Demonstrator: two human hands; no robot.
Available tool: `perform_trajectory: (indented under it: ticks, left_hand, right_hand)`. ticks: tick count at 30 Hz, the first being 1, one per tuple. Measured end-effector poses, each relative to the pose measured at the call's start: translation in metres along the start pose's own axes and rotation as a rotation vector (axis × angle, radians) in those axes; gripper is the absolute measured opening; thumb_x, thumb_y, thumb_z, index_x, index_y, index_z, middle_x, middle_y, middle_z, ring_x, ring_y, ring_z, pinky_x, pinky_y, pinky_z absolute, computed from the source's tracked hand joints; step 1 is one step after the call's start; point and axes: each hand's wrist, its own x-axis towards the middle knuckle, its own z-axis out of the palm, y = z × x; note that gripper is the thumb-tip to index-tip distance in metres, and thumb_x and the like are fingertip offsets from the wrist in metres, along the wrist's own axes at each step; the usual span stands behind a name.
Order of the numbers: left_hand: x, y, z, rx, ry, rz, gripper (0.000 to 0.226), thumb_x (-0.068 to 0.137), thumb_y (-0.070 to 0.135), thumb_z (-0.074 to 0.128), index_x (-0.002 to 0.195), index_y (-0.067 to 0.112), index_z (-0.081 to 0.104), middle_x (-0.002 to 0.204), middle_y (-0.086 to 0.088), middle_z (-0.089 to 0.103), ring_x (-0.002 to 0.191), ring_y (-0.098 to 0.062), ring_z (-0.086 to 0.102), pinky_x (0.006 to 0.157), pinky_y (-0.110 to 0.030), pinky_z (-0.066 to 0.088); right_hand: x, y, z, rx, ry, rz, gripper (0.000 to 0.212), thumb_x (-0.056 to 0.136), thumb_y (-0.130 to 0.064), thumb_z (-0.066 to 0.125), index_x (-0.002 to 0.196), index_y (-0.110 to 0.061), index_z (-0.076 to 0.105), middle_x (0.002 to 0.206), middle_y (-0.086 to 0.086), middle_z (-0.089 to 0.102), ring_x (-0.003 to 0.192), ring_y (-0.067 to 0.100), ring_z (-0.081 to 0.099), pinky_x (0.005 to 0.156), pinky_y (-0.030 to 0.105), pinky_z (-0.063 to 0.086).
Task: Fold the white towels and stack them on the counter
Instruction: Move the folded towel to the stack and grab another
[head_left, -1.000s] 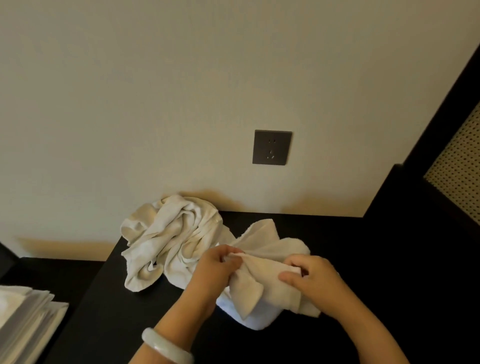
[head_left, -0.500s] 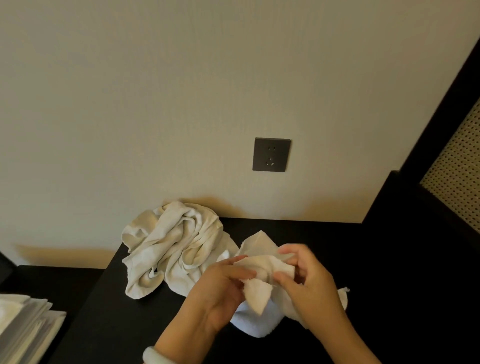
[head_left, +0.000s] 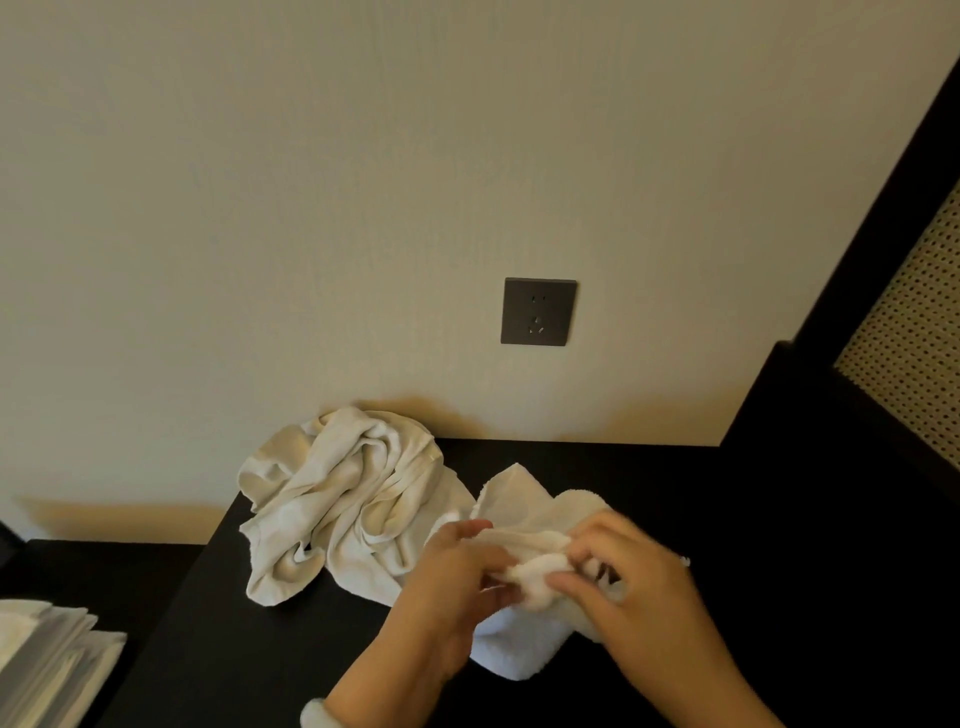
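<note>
A small white towel (head_left: 524, 639) hangs bunched between both hands just above the black counter (head_left: 270, 649). My left hand (head_left: 457, 587) grips its left part with curled fingers. My right hand (head_left: 639, 587) pinches a rolled wad of the cloth at the middle. A crumpled heap of white towels (head_left: 337, 504) lies on the counter to the left, against the wall. A stack of folded white towels (head_left: 47, 660) sits at the lower left edge of the view, partly cut off.
A dark wall socket (head_left: 538, 312) is on the beige wall above the counter. A tall black panel with a woven cane insert (head_left: 904, 353) closes off the right side. A lower black surface (head_left: 78, 571) lies left of the counter.
Both hands have drawn closer together and gathered the towel into a tighter wad. The view has tilted up slightly, so the hands sit lower in the frame.
</note>
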Motion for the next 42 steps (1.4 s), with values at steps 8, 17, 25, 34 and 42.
perform_trajectory:
  ticks: [8,17,25,34,42]
  left_hand:
    - [0.036,-0.006,-0.004,0.926,0.201,0.092,0.066,0.088,0.005,0.064,0.138,0.026,0.026,0.102,-0.003,0.050,0.082,-0.021,0.067,0.062,-0.034,0.062]
    - [0.021,0.026,-0.045,0.811,0.160,0.362,0.030,0.089,-0.008,0.059,0.091,0.017,0.074,0.096,-0.008,0.071,0.067,-0.017,0.072,0.066,-0.022,0.058]
    - [-0.040,0.088,-0.038,0.860,0.374,0.692,0.017,0.093,0.020,0.065,0.076,0.015,0.065,0.058,-0.003,0.070,0.057,-0.018,0.068,0.070,-0.034,0.056]
    - [-0.084,0.189,-0.024,0.980,0.416,0.831,0.012,0.088,0.002,0.067,0.081,0.011,0.065,0.067,-0.008,0.071,0.051,-0.023,0.068,0.053,-0.029,0.049]
    - [-0.112,0.218,-0.036,0.785,0.309,0.793,0.008,0.080,-0.003,0.075,0.079,-0.006,0.067,0.070,-0.023,0.069,0.064,-0.033,0.071,0.063,-0.031,0.062]
  right_hand:
    - [0.007,0.005,-0.088,-0.003,0.409,0.030,0.031,0.074,0.004,0.077,0.071,-0.026,0.069,0.090,-0.014,0.063,0.076,0.003,0.058,0.069,0.006,0.042]
    - [-0.003,0.050,-0.114,0.276,0.549,0.432,0.025,0.081,0.002,0.074,0.078,-0.023,0.074,0.082,-0.008,0.074,0.077,0.004,0.070,0.067,0.006,0.051]
    - [0.009,0.042,-0.129,0.109,0.575,0.363,0.021,0.082,-0.006,0.076,0.072,-0.025,0.073,0.082,-0.013,0.069,0.076,0.008,0.064,0.065,0.004,0.046]
    - [0.064,0.003,-0.153,0.330,0.419,0.374,0.003,0.081,0.001,0.074,0.080,-0.002,0.074,0.062,0.012,0.070,0.057,0.021,0.060,0.054,0.021,0.052]
    - [0.069,-0.017,-0.157,0.364,0.454,0.281,0.006,0.080,-0.001,0.076,0.077,-0.004,0.072,0.074,0.007,0.074,0.071,0.016,0.068,0.069,0.019,0.052]
